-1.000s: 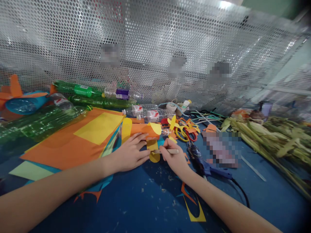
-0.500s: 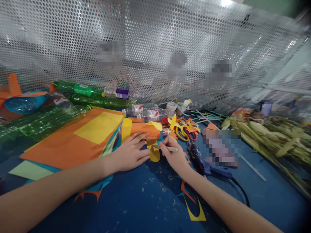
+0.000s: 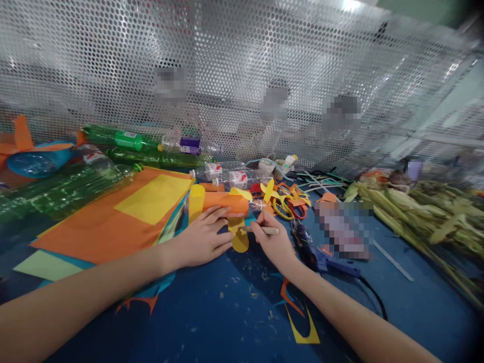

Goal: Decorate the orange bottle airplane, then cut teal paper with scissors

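My left hand (image 3: pixel 202 238) lies on the blue table, fingers spread and pressing against an orange paper-wrapped bottle (image 3: pixel 226 202) with yellow paper fins. A yellow paper piece (image 3: pixel 239 238) hangs from the bottle between my hands. My right hand (image 3: pixel 273 243) is closed on a thin wooden stick (image 3: pixel 262 230), whose tip touches the yellow piece just below the bottle.
Orange and yellow paper sheets (image 3: pixel 124 217) lie at left, green bottles (image 3: pixel 113 138) behind them. Clear bottles (image 3: pixel 230 176), scissors (image 3: pixel 289 206) and paper scraps sit behind the hands. A blue glue gun (image 3: pixel 321 257) lies at right, corn husks (image 3: pixel 423 217) farther right. A perforated metal screen (image 3: pixel 242 75) stands behind.
My right hand with the stick has edged slightly up and left toward the bottle. The left hand has stayed in place.
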Action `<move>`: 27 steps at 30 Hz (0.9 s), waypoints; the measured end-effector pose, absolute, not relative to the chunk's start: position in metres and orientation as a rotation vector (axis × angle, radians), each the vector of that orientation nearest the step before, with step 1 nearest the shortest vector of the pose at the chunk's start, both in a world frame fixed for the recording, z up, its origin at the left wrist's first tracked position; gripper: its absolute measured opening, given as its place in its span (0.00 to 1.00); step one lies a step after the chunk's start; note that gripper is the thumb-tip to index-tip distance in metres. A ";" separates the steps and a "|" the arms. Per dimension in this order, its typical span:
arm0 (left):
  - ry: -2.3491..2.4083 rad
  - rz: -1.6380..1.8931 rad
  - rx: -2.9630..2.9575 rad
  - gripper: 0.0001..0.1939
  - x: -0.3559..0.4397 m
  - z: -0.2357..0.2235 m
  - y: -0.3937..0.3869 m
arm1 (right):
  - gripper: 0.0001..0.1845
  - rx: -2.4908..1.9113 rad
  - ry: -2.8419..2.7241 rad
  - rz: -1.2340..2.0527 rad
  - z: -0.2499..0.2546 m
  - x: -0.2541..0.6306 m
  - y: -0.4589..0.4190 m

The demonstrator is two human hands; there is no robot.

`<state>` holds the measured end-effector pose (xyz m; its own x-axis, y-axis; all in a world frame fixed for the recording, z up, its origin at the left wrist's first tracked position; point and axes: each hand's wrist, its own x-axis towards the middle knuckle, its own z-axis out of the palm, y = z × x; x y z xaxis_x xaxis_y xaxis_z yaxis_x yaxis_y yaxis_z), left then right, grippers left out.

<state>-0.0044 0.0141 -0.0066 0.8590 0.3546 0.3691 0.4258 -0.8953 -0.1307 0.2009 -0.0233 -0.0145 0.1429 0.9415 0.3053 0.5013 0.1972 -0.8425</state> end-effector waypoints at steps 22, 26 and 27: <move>-0.609 -0.486 -2.828 0.16 -0.004 -0.008 0.015 | 0.11 -1.437 -1.478 0.648 -0.016 0.198 -0.022; -0.607 -0.520 -2.830 0.15 -0.004 -0.009 0.015 | 0.11 -1.383 -1.519 0.674 -0.020 0.198 -0.019; -0.607 -0.530 -2.831 0.15 -0.004 -0.009 0.016 | 0.11 -1.375 -1.529 0.678 -0.020 0.198 -0.018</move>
